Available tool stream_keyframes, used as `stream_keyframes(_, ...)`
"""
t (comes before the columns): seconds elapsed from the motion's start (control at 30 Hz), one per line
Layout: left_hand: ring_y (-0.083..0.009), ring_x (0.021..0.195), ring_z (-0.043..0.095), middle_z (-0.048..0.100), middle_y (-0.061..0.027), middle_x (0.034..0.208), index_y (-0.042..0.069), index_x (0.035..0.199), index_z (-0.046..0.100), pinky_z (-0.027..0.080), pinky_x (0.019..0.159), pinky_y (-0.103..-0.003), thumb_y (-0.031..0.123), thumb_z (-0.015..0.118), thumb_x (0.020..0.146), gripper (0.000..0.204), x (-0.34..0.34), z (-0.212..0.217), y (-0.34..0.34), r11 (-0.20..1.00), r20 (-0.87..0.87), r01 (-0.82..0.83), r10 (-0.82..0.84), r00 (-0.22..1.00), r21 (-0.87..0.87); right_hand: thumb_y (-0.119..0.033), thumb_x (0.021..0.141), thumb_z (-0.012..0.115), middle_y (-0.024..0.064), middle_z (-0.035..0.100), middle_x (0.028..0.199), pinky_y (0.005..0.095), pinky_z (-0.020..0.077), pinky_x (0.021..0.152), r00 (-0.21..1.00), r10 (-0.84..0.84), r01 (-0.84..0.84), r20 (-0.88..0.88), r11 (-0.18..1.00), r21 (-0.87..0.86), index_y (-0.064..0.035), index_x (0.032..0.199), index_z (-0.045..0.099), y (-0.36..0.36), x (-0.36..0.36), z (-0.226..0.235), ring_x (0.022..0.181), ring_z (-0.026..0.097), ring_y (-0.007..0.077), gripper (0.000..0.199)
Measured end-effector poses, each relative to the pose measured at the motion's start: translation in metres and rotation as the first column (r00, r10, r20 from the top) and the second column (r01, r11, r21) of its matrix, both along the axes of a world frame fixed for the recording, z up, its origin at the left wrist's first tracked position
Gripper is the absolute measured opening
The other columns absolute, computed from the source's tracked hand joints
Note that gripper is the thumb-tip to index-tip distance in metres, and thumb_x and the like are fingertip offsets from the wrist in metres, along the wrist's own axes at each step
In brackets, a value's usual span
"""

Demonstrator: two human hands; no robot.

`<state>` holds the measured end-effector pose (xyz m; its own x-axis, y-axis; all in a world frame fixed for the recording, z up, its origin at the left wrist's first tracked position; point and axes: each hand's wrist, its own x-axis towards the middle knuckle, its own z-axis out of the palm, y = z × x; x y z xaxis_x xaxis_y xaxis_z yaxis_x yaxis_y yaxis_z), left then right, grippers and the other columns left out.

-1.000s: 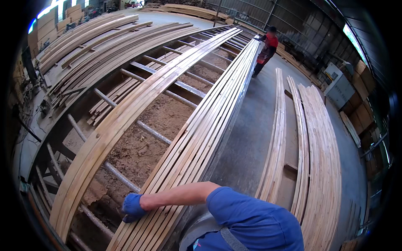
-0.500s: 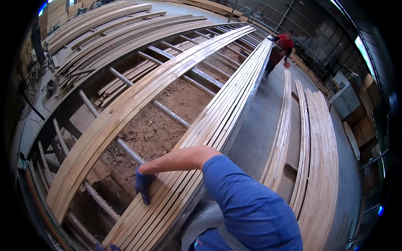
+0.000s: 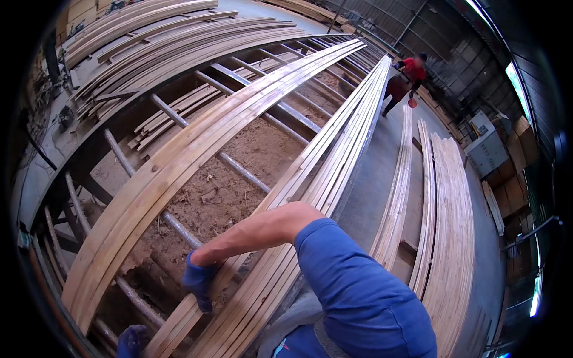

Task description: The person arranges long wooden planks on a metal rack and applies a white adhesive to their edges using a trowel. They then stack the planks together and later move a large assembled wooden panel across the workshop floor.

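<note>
My right arm in a blue sleeve reaches across to the left, and my blue-gloved right hand (image 3: 200, 281) is closed over the left side of a few long wooden boards (image 3: 177, 324). My left hand (image 3: 132, 342), also gloved, is at the lower edge beside the near ends of these boards. It is partly cut off, and its grip is unclear. A gap separates these boards from the other long boards (image 3: 256, 301) on their right. Both groups run away from me over a metal roller frame (image 3: 239, 170).
Another row of boards (image 3: 161, 161) crosses the rollers on the left. Board stacks (image 3: 450, 221) lie on the floor at right. A person in red (image 3: 412, 71) stands at the boards' far end. Sawdust (image 3: 230, 179) shows beneath the rollers, and a grey cabinet (image 3: 489, 149) stands at far right.
The leftmost boards have shifted left with my right hand, opening a gap in the bundle. More of my left hand shows, farther left. The person in red has moved slightly.
</note>
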<state>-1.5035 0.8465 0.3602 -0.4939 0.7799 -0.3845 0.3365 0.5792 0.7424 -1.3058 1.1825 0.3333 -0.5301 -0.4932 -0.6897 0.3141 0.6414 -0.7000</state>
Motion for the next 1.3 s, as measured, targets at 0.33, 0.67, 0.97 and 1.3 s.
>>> stream_keyframes(0.33,-0.0189,0.089,0.064,0.069,-0.0109,0.092,0.001,0.112,0.066,0.052,0.077,-0.038,0.038,0.054,0.099,0.041,-0.065,0.026,0.080,0.829,0.246,0.460,-0.396,0.885,-0.318,-0.048,0.064,0.083,0.0226,0.069,0.102,0.0447,0.0535,0.083,0.846,0.160,0.055,-0.508,0.923,0.382,-0.0018,0.120,0.060,0.013,-0.022,0.070,0.094,0.069,0.0353,0.076)
stream_keyframes(0.67,-0.0415,0.084,0.060,0.064,-0.0184,0.088,0.005,0.094,0.062,0.047,0.078,-0.053,0.064,0.079,0.058,0.071,0.023,-0.039,0.057,0.936,-0.581,0.275,-0.352,0.734,-0.220,-0.042,0.061,0.084,0.0188,0.062,0.112,0.0499,0.0501,0.087,0.488,0.081,0.376,-0.869,0.879,0.293,-0.0035,0.122,0.057,-0.009,0.042,0.018,0.104,0.061,0.0371,0.077)
stream_keyframes(0.97,-0.0398,0.089,0.060,0.063,-0.0206,0.096,-0.001,0.102,0.062,0.049,0.081,-0.046,0.046,0.080,0.075,0.058,0.094,-0.042,-0.046,0.951,-0.655,0.176,0.035,0.754,0.253,-0.065,0.077,0.070,0.0214,0.069,0.087,0.0461,0.0550,0.070,0.743,-0.012,0.334,-0.669,0.872,0.356,-0.0041,0.090,0.065,-0.045,0.062,-0.017,0.082,0.069,0.0372,0.062)
stream_keyframes(1.3,-0.0387,0.132,0.047,0.051,-0.0231,0.140,0.000,0.135,0.055,0.029,0.115,-0.050,0.066,0.053,0.087,0.081,0.258,-0.030,-0.071,0.961,-0.689,-0.186,0.276,0.671,0.204,-0.039,0.092,0.062,0.0197,0.070,0.087,0.0444,0.0527,0.075,0.558,-0.059,0.525,-0.828,0.797,0.297,-0.0068,0.106,0.070,-0.079,0.106,-0.019,0.082,0.068,0.0378,0.036)
